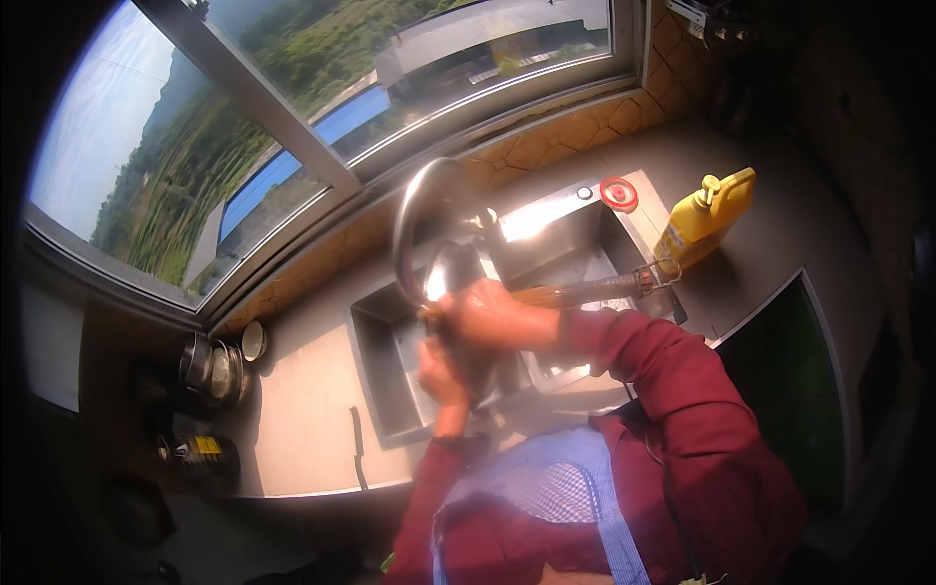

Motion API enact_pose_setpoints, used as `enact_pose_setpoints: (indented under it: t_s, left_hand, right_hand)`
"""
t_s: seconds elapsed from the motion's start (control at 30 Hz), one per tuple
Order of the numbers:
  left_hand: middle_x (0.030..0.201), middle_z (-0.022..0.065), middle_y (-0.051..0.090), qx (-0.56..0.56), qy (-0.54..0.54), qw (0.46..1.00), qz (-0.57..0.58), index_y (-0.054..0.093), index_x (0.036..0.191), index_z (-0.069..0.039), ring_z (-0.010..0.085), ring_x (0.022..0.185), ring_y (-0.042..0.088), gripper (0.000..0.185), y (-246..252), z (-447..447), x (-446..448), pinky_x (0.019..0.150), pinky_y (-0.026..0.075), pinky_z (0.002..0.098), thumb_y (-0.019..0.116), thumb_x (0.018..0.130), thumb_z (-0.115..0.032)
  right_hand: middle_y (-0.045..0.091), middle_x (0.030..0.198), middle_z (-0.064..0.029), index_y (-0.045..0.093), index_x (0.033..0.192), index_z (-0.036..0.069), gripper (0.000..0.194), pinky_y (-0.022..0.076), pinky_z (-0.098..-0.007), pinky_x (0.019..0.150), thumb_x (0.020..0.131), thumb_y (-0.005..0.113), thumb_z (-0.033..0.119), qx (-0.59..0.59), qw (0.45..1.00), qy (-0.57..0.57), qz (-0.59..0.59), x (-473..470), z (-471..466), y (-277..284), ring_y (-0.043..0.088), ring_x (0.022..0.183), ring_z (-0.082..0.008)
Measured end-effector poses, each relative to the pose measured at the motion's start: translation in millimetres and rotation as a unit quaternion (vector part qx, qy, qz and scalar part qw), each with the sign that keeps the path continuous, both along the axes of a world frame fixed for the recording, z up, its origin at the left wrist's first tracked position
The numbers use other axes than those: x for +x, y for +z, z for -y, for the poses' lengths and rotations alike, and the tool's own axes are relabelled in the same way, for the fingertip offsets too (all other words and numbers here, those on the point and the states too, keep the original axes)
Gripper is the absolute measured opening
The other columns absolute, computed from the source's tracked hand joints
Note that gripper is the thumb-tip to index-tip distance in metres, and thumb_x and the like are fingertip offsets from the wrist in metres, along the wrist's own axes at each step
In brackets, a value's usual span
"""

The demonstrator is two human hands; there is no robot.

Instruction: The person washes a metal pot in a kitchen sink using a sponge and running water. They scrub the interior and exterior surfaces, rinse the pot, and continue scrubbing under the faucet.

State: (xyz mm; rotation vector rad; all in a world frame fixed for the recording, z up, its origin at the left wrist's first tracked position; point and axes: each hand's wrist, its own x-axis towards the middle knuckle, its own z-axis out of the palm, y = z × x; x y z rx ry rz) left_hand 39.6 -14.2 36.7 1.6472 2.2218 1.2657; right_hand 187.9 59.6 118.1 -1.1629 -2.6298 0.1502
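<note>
A shiny metal pan [459, 265] is tilted over the left basin of a steel double sink [380, 351], its outline blurred. My left hand [442, 376] grips its near side. Just above, my right hand [486, 314] is on the pan beneath the gooseneck faucet [404, 227]; its fingers are blurred and partly hidden. A bundled-fibre scrubbing brush [585, 292] runs out from behind my right wrist across the right basin, with a cord loop at its far end. Whether my right hand touches the brush cannot be told.
Right of the sink stands a yellow pump bottle [706, 219], and a red-rimmed round lid [619, 194] lies at the sink's back corner. A knife [357, 447] rests on the left counter. Stacked metal pots [216, 369] and a small bowl [254, 341] stand further left. Windows [263, 95] rise behind.
</note>
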Motion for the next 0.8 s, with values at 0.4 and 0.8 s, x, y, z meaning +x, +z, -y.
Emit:
enact_pose_setpoints:
  t_s: [0.4, 0.8]
  left_hand:
    - [0.066, 0.0235, 0.061, 0.009, 0.012, 0.999, -0.048, 0.063, 0.084, -0.004, 0.0477, 0.062, 0.06, 0.052, 3.1, -9.3, -12.7, 0.055, 0.043, 0.0552, 0.037, 0.109, -0.042]
    - [0.069, 0.0262, 0.062, -0.019, 0.002, 1.0, -0.005, 0.063, 0.088, -0.002, 0.05, 0.065, 0.059, 0.053, 18.8, -2.7, -1.1, 0.056, 0.042, 0.0573, 0.037, 0.109, -0.042]
  right_hand:
    - [0.074, 0.084, -0.0136, 0.075, 0.086, 0.009, 0.022, 0.0578, -0.044, 0.072, 0.084, 0.062, 0.026, 0.007, 0.998, -0.051, 0.037, 13.5, -141.4, -47.9, 0.073, 0.078, -0.0323]
    - [0.066, 0.068, -0.0156, 0.064, 0.083, 0.006, 0.011, 0.0532, -0.0482, 0.059, 0.079, 0.064, 0.017, -0.018, 0.98, 0.139, -0.139, 20.8, -66.0, -10.5, 0.069, 0.069, -0.0336]
